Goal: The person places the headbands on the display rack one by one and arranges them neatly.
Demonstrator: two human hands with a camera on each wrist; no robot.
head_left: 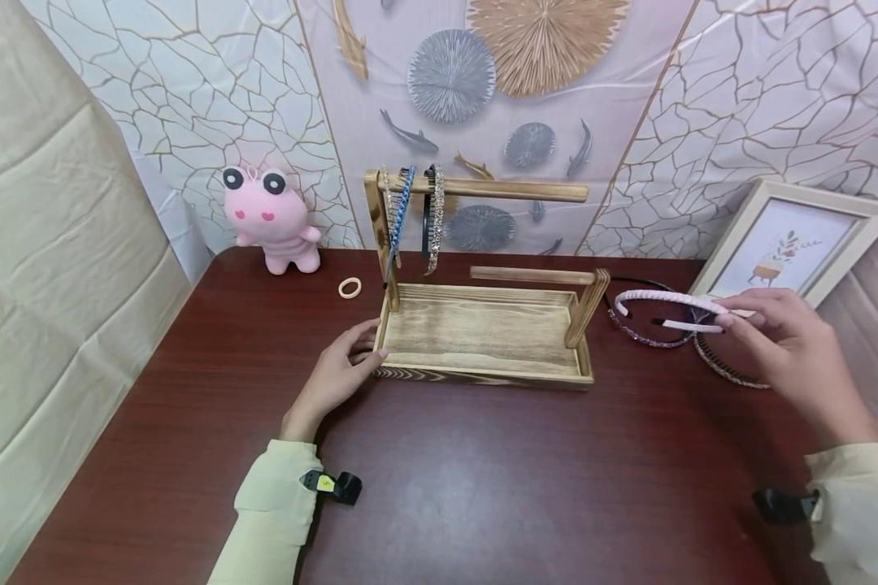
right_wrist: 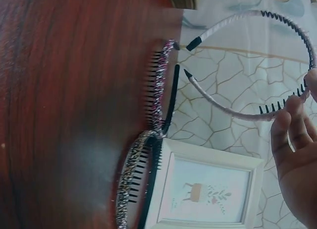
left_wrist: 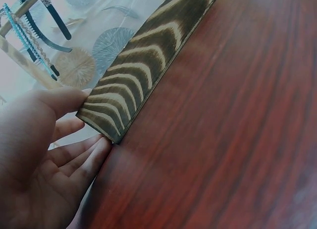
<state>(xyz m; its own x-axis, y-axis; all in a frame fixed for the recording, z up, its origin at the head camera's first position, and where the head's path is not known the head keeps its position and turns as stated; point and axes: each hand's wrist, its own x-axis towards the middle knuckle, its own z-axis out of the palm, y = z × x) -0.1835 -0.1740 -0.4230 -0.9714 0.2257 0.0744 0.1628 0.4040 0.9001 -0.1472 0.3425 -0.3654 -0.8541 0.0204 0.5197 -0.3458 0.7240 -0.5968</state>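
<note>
A wooden stand (head_left: 483, 377) has a shallow tray base, a tall bar at the left and a low bar at the right. My left hand (head_left: 340, 366) grips the left end of its tray, thumb by the top edge and fingers lower down in the left wrist view. On the tall bar hang several headbands, among them a blue braided one (head_left: 403, 207) and a glittery one (head_left: 438, 219). Raised at the right, my right hand (head_left: 805, 345) pinches a pale pink headband (head_left: 666, 297) with dark tips and comb teeth inside; its open ends point toward the stand.
Below the raised headband lie a purple glittery headband (right_wrist: 159, 90) and a gold glittery headband (right_wrist: 128, 182). A framed picture (head_left: 735, 236) leans against the back wall. A pink plush toy (head_left: 274, 223) and a small wooden ring (head_left: 349, 288) are at the back left.
</note>
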